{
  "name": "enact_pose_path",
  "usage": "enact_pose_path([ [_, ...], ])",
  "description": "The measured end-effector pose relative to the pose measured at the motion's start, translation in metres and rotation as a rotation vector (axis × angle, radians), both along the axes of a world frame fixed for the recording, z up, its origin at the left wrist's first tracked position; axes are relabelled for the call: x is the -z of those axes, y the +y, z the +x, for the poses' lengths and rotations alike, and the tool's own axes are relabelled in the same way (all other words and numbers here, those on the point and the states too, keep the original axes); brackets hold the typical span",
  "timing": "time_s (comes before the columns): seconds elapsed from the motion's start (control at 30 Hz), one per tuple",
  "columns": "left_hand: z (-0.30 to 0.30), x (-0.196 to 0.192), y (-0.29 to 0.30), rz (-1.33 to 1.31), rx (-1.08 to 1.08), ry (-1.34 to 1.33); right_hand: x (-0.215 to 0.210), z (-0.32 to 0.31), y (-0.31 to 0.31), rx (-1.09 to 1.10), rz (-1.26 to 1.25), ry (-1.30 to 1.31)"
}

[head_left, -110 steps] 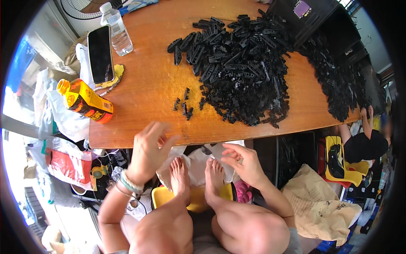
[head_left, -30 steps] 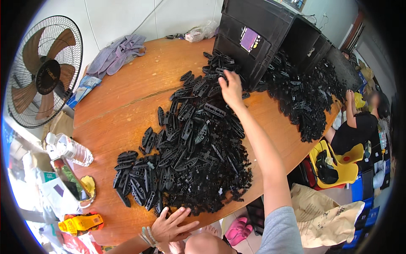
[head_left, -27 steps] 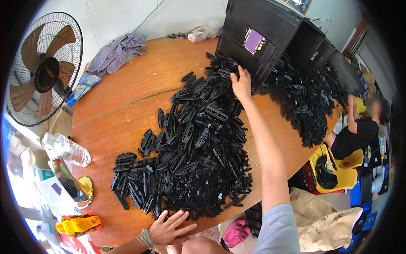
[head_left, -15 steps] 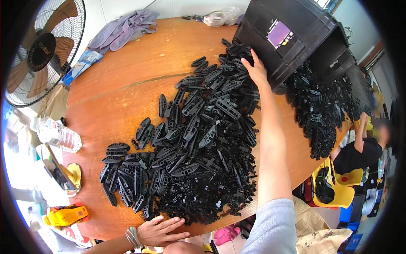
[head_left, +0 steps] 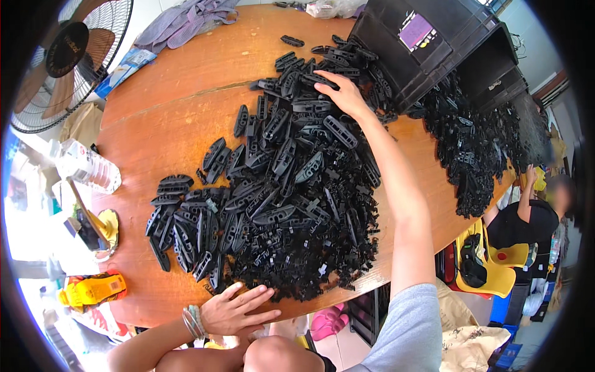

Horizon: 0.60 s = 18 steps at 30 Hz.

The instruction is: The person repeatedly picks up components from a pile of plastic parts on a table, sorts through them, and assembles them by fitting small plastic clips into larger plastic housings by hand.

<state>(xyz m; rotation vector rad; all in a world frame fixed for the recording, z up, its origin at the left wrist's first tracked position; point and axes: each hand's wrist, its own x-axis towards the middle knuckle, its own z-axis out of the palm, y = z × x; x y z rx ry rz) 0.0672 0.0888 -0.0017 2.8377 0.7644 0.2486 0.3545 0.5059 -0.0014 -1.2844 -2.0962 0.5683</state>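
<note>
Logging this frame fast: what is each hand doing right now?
Left hand: open, flat on the table edge, holding nothing.
Right hand: open, palm down on the black plastic parts.

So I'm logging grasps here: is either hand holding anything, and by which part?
Nothing held. The right hand lies flat on the black plastic parts; the left hand rests open at the table edge.

pile: black moulded plastic clip parts [head_left: 279, 186], semi-matt with a slight sheen on the ribs
table: round orange-brown wooden table top [head_left: 180, 111], smooth, varnished, faint grain and one seam line
crate: black hard plastic crate [head_left: 434, 43], dull and a bit scuffed
bottle: clear plastic water bottle [head_left: 87, 168], shiny
cloth: crumpled purple-grey woven fabric [head_left: 186, 18], soft and matt
bangles: thin silvery metal bangles [head_left: 192, 321], glinting
sleeve: grey cotton-looking t-shirt sleeve [head_left: 409, 335], matt
</note>
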Motion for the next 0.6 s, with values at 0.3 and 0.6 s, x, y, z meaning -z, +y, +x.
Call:
enact_pose_path([
  [0.3, -0.002, 0.008, -0.003, -0.076, 0.018, -0.072, -0.008, -0.06, -0.026, -0.144, -0.25, -0.131],
  [0.6, 0.001, -0.003, -0.001, -0.08, -0.066, -0.119, -0.012, -0.112, -0.039, -0.254, -0.315, -0.196],
])
